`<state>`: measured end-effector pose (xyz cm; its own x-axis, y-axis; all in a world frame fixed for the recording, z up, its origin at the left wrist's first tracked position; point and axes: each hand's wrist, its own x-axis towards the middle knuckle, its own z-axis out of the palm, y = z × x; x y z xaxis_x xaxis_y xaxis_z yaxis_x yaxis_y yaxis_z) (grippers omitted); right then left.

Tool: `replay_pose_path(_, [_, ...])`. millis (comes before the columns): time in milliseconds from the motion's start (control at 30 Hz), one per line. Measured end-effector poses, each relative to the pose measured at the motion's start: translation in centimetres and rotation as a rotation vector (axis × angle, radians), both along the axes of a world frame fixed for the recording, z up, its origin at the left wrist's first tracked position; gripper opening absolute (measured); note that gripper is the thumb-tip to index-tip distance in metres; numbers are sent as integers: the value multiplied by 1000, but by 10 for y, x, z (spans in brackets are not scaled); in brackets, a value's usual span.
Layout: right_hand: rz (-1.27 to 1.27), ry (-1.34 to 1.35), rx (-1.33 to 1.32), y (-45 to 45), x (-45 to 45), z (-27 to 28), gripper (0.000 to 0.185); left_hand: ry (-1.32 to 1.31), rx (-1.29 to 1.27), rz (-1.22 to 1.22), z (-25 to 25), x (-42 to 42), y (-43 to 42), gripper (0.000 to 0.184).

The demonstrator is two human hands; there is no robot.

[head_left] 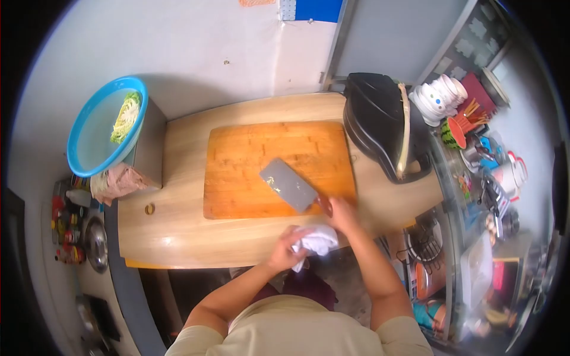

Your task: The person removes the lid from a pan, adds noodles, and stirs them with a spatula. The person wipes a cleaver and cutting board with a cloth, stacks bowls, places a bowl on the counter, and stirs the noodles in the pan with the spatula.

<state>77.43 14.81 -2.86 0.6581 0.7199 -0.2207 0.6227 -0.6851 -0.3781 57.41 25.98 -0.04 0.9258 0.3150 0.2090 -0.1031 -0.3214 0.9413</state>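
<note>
A cleaver (pixel 289 185) with bits of pale green vegetable on its blade is held by its dark handle in my right hand (pixel 342 215). Its blade is over the near part of a wooden cutting board (pixel 255 154); I cannot tell whether it touches the board. Just in front of the table's near edge, my left hand (pixel 286 249) is closed on a crumpled white cloth (pixel 317 240). The cloth hangs close to my right wrist, below the cleaver's handle.
A blue-rimmed basin (pixel 72 142) holding a piece of cabbage (pixel 126 117) stands at the left. A black appliance (pixel 380 118) with a pale stick (pixel 405 130) on it sits at the right. Stacked bowls (pixel 438 99) fill the shelf beyond. A small ring-shaped object (pixel 150 209) lies on the left.
</note>
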Motion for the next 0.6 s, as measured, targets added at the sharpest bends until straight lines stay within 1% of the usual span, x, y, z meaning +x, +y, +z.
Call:
replay_pose_path(33, [6, 88, 17, -2, 6, -4, 45, -9, 75, 67, 0, 2, 2, 58])
replay_pose_path(67, [7, 114, 53, -9, 8, -7, 42, -17, 151, 129, 0, 3, 5, 58])
replay_pose_path(133, [-2, 159, 129, -21, 1, 11, 36, 6, 270, 257, 5, 7, 9, 60])
replay_pose_path(233, [-33, 163, 397, -40, -19, 6, 34, 79, 370, 297, 8, 19, 7, 60])
replay_pose_path(267, [-17, 145, 474, -48, -25, 12, 32, 92, 401, 252, 11, 23, 4, 60])
replay_pose_path(367, [-89, 226, 420, -68, -31, 32, 32, 124, 342, 150, 8, 35, -1, 57])
replay_pose_path(400, [-135, 243, 407, -76, -33, 38, 33, 137, 272, 164, 13, 38, -4, 53])
replay_pose_path(467, [-228, 274, 387, -91, -35, 46, 35, 24, 211, 163, 10, 46, -9, 47])
replay_pose_path(500, [-224, 251, 402, -100, -38, 46, 36, -32, 181, 161, 8, 51, -9, 44])
replay_pose_path(600, [-216, 170, 410, -125, -49, 51, 39, 29, 203, 146, 5, 68, -8, 36])
